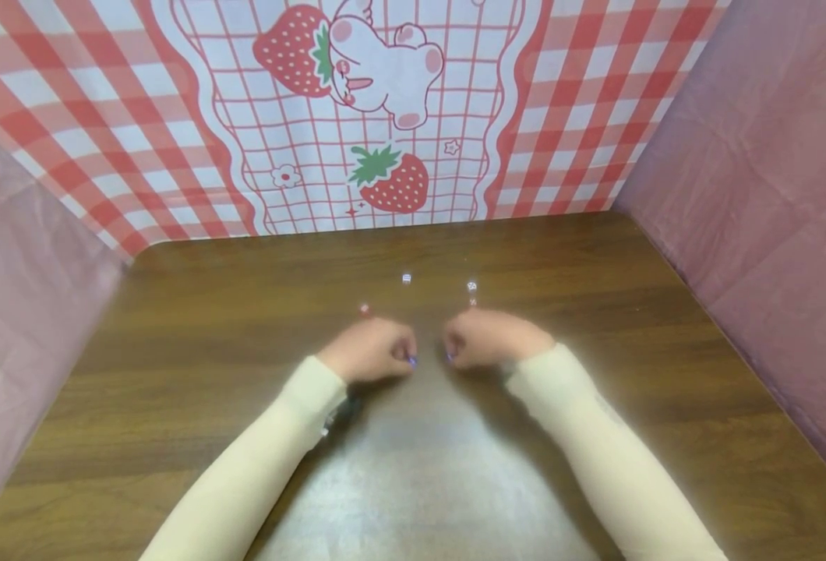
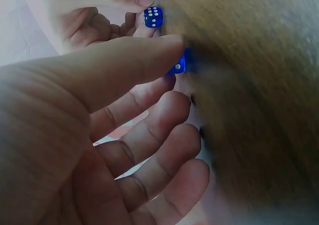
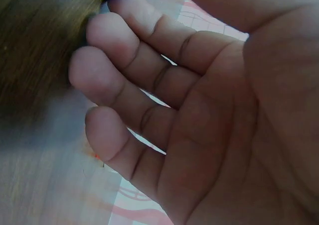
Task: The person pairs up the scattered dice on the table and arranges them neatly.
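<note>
My left hand (image 1: 371,348) pinches a blue die (image 2: 178,67) between thumb and forefinger, low over the wooden table (image 1: 195,389). Facing it across a small gap, my right hand (image 1: 493,339) pinches a second blue die (image 2: 153,17), whose white pips show in the left wrist view. Only the lower edge of that die appears at the top of the right wrist view. The other fingers of both hands are bent. Just beyond the left hand lies a small reddish die (image 1: 365,309). Behind the right hand is another reddish die (image 1: 473,301), partly hidden.
Two small white dice stand farther back, one near the middle (image 1: 407,278) and one toward the right (image 1: 472,286). A red checked cloth (image 1: 567,101) with strawberries hangs behind the table. Pink cloth (image 1: 764,179) lines both sides.
</note>
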Motion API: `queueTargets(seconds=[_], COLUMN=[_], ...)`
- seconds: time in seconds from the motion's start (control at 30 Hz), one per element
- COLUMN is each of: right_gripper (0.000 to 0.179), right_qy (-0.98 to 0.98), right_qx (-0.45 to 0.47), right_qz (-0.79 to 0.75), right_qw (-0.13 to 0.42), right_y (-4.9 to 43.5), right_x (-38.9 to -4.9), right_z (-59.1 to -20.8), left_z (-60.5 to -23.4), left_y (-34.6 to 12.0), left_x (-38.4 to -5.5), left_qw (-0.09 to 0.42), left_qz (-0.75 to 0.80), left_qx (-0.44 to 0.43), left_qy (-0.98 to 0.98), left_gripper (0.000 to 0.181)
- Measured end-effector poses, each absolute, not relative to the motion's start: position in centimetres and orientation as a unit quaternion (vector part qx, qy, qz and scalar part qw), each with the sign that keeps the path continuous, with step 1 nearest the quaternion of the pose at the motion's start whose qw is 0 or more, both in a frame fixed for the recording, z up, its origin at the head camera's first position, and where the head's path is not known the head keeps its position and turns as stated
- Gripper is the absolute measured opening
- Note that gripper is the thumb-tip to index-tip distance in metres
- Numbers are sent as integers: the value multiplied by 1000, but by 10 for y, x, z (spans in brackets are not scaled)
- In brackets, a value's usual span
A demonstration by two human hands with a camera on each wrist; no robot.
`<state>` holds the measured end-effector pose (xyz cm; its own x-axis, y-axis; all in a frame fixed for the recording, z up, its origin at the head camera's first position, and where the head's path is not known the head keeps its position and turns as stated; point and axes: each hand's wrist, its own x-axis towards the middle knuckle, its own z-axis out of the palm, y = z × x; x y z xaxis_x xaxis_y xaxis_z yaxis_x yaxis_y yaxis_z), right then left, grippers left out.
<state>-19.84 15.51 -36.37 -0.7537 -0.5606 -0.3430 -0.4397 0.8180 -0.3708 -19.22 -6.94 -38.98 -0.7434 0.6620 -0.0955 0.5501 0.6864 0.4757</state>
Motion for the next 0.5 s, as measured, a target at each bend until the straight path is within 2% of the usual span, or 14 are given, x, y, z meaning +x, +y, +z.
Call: queueTargets(seconds=[0.5], right_gripper=[13], right_qy=[908], right_qx=[-293], right_qz=[-153], right_qw=[259], right_y=[152], right_x=[-194], right_z=[-359], left_z=[-385], left_y=[-68], left_x=[-189], left_qw=[189], left_qz=[231], left_qx=[347], left_qy=[889], left_gripper=[14])
